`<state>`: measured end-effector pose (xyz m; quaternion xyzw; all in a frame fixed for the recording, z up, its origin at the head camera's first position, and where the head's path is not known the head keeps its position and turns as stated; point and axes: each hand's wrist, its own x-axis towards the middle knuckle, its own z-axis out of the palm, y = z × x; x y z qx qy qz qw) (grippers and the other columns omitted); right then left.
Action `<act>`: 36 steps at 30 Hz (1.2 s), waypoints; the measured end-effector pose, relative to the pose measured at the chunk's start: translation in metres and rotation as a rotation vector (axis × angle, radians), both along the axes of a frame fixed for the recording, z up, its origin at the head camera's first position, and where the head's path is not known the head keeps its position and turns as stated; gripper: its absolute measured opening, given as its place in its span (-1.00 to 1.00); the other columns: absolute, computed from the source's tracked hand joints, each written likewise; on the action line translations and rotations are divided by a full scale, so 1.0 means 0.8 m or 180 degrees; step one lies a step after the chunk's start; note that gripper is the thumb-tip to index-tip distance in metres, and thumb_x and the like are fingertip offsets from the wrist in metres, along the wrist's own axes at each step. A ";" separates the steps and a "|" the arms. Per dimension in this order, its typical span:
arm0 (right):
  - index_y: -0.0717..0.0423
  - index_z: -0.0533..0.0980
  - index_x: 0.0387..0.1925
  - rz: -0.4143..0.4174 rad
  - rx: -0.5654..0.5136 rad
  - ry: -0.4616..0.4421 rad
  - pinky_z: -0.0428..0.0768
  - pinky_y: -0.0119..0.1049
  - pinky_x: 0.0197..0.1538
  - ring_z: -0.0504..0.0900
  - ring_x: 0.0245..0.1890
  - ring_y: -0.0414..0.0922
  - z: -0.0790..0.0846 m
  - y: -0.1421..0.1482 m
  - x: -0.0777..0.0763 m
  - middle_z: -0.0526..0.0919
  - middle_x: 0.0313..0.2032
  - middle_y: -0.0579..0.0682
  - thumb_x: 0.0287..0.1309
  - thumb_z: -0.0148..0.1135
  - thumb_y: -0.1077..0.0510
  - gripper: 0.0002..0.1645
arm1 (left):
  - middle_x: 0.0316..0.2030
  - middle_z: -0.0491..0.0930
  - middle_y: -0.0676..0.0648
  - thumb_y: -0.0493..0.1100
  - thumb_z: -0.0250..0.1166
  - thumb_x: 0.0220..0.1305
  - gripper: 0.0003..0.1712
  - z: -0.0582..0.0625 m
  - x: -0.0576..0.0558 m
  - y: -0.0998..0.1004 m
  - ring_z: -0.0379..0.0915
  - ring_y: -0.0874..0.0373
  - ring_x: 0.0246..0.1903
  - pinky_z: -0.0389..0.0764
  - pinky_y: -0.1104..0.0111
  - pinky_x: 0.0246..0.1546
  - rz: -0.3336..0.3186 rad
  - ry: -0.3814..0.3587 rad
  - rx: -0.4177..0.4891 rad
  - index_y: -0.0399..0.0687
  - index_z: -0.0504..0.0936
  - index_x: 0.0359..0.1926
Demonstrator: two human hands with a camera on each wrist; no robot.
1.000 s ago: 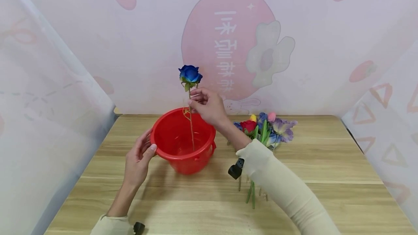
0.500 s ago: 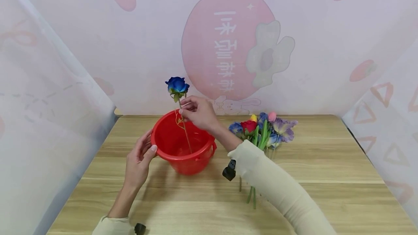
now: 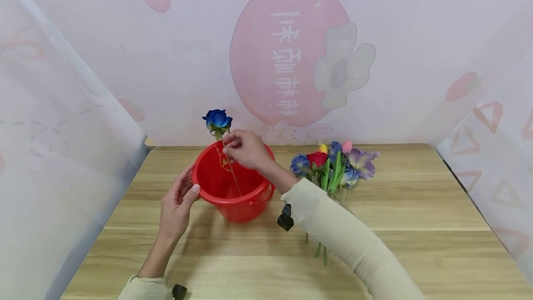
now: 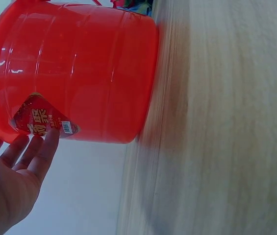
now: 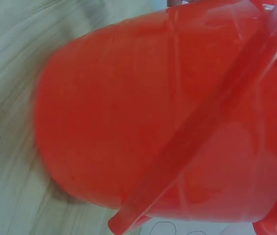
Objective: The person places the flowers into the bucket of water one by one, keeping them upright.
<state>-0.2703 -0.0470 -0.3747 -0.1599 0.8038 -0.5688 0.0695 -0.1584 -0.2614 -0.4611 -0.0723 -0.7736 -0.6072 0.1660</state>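
A red bucket (image 3: 239,209) stands on the table. My left hand (image 3: 176,207) rests against its left side, thumb tip at the rim; the left wrist view shows the fingers (image 4: 44,155) nearly straight, touching the wall by a dark red label (image 4: 42,117). Over the bucket's mouth, my right hand (image 3: 246,149) pinches the stem of a blue artificial rose (image 3: 218,120) below its head. The stem leans left, with its lower end inside the bucket. In the right wrist view the bucket (image 5: 109,112) and its slanting handle (image 5: 197,134) fill the picture, and my right hand is out of sight.
Right of the bucket, several artificial flowers lie on the wooden table (image 3: 416,198): a red rose (image 3: 318,159), purple and blue blooms (image 3: 361,163), and green stems partly under my right sleeve (image 3: 345,240). A printed cloth backdrop (image 3: 191,59) stands behind the table.
My right hand has moved left and down with the blue rose, whose head is now lower and tilted left. The left hand and bucket have stayed in place.
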 end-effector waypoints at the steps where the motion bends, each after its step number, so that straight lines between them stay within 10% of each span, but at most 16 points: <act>1: 0.14 0.69 0.08 0.0007 0.0060 -0.0003 0.87 -0.11 -0.08 0.79 -0.31 -0.14 0.000 -0.001 0.000 0.79 -0.17 0.07 0.40 0.38 0.28 -0.74 | 0.38 0.54 -0.27 -0.27 0.21 0.59 -0.38 0.000 0.000 0.000 0.66 0.26 0.20 0.77 0.53 -0.03 0.0000 -0.0001 0.0003 -0.01 0.39 0.59; 16: 0.09 0.68 0.11 0.0004 0.0573 -0.0188 0.84 -0.31 -0.19 0.82 -0.23 -0.09 0.000 -0.003 0.001 0.79 -0.10 0.02 0.40 0.41 0.21 -0.71 | 0.44 0.51 -0.30 -0.24 0.19 0.61 -0.37 0.001 0.000 0.001 0.64 0.29 0.22 0.76 0.53 -0.02 -0.0016 0.0009 -0.0072 0.03 0.37 0.61; 36: 0.14 0.60 0.28 0.0066 -0.0439 -0.0346 0.85 -0.03 0.04 0.77 0.13 0.21 0.034 0.071 0.032 0.75 0.07 0.14 0.43 0.39 0.11 -0.54 | 0.42 0.52 -0.27 -0.21 0.20 0.60 -0.37 0.001 0.001 0.002 0.63 0.28 0.22 0.76 0.54 -0.03 0.0024 -0.0016 -0.0091 0.06 0.37 0.61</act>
